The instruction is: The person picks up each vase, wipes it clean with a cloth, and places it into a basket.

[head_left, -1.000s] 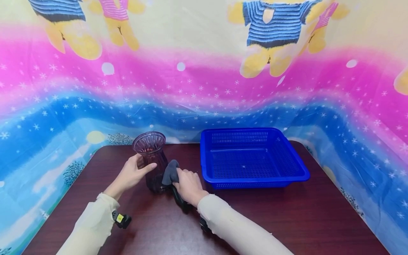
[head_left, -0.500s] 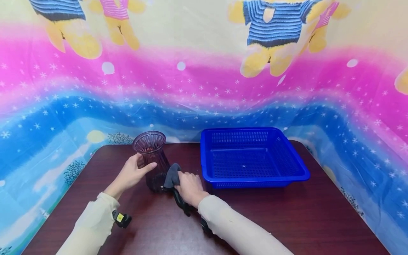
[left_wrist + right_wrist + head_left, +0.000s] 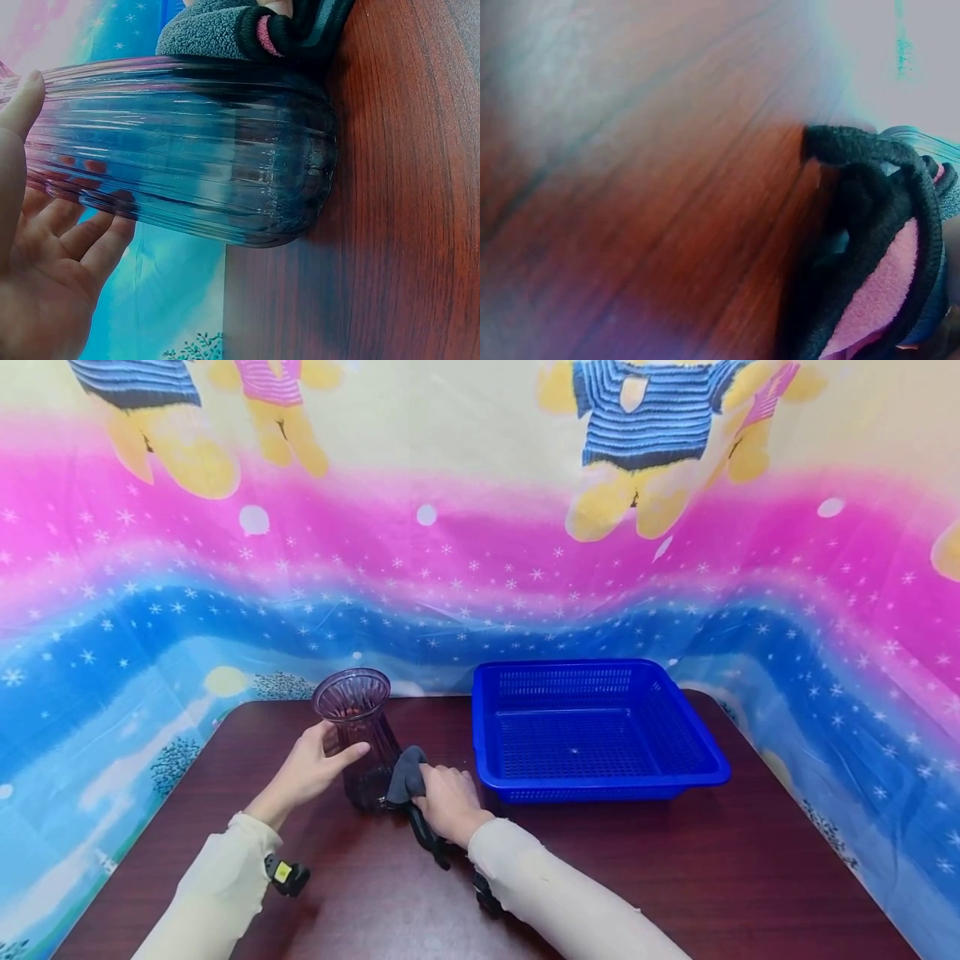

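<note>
A purple ribbed glass vase (image 3: 367, 752) with a flared rim stands on the table, leaning slightly. My left hand (image 3: 311, 768) grips it around the upper body, thumb on the near side and fingers behind, as the left wrist view also shows through the glass (image 3: 187, 150). Bunched in my right hand (image 3: 450, 802) is a grey cloth (image 3: 407, 775) with black edging, pressed against the vase's lower right side. A pink patch of the cloth (image 3: 877, 292) shows in the right wrist view, and a dark end hangs toward the table. The right fingertips are mostly hidden.
A blue perforated plastic basket (image 3: 600, 789) sits to the right, at the back of the dark red wooden table (image 3: 675, 877). Behind the table hangs a colourful printed curtain (image 3: 480, 568). Small black cameras (image 3: 287, 875) are strapped at both wrists.
My right hand has moved the cloth slightly down and to the right along the vase's lower side. The left hand and the basket have stayed in place.
</note>
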Action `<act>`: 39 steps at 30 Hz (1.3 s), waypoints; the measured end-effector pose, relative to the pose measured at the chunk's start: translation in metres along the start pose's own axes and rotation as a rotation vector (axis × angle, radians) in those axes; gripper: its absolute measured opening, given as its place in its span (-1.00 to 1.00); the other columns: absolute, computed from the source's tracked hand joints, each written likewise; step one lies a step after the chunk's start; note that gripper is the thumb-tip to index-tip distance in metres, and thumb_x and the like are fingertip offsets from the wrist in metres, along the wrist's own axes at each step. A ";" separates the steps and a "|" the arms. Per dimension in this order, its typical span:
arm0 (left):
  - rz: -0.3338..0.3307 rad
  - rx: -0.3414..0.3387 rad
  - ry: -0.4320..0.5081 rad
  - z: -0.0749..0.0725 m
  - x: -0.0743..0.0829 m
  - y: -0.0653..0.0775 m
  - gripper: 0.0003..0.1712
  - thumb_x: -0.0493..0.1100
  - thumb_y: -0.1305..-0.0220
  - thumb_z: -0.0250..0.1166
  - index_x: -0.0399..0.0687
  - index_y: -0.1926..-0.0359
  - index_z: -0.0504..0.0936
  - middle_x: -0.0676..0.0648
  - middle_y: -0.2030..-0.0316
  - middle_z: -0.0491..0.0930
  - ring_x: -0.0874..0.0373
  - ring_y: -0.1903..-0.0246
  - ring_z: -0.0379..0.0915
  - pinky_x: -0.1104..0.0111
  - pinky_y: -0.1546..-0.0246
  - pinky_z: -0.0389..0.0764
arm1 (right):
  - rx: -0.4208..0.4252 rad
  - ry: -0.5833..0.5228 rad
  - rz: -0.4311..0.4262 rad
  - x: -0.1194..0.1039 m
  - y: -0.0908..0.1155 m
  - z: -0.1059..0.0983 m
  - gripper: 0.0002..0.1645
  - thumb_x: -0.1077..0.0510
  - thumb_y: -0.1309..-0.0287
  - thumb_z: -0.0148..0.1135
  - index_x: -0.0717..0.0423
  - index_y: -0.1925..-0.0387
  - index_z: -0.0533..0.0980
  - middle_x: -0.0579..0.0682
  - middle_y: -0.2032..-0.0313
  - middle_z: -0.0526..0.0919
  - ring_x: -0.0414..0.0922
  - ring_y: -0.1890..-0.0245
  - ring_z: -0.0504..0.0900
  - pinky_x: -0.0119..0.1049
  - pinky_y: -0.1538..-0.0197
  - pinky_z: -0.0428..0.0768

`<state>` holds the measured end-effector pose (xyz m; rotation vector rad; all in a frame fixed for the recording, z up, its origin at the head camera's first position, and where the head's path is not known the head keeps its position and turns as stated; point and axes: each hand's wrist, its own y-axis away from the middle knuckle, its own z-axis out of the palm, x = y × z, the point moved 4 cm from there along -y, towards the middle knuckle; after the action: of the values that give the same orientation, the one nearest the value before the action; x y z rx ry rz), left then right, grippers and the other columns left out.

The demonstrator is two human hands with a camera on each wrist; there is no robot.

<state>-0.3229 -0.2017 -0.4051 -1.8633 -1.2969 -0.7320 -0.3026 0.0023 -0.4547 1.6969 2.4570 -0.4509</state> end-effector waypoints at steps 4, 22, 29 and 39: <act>0.010 0.000 0.000 0.000 0.001 0.000 -0.36 -0.05 -0.41 0.30 -0.36 -0.34 0.39 -0.41 -0.20 0.57 -0.25 -0.24 0.52 -0.03 -0.26 0.55 | 0.000 -0.015 -0.001 0.000 0.000 -0.002 -0.73 -0.02 -0.21 0.40 -0.03 0.11 0.60 0.00 0.25 0.76 0.01 0.16 0.73 -0.13 0.19 0.58; -0.016 0.004 -0.020 -0.001 0.005 0.002 -0.34 -0.06 -0.41 0.30 -0.38 -0.35 0.37 -0.44 -0.24 0.53 -0.26 -0.27 0.50 -0.06 -0.27 0.55 | 0.081 -0.078 -0.013 -0.015 -0.002 -0.031 -0.67 -0.01 -0.30 0.32 0.06 0.00 0.58 0.03 0.22 0.74 0.02 0.15 0.72 -0.06 0.09 0.64; -0.020 0.010 -0.027 -0.002 0.004 0.003 -0.33 -0.02 -0.42 0.29 -0.40 -0.34 0.37 -0.45 -0.25 0.52 -0.28 -0.29 0.47 -0.09 -0.28 0.53 | 0.106 -0.085 -0.013 -0.024 -0.006 -0.045 -0.65 -0.02 -0.31 0.30 0.04 -0.04 0.57 0.04 0.19 0.75 0.03 0.15 0.72 -0.05 0.08 0.66; -0.005 -0.001 -0.039 -0.002 0.002 0.002 -0.34 -0.03 -0.43 0.27 -0.39 -0.34 0.37 -0.42 -0.22 0.55 -0.27 -0.24 0.51 -0.09 -0.25 0.56 | 0.114 -0.109 -0.011 -0.034 -0.010 -0.064 -0.57 -0.03 -0.35 0.27 0.03 -0.16 0.54 0.04 0.11 0.74 0.03 0.08 0.71 -0.05 0.01 0.64</act>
<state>-0.3204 -0.2030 -0.4028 -1.8845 -1.3260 -0.7020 -0.2954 -0.0112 -0.3831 1.6530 2.4065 -0.6786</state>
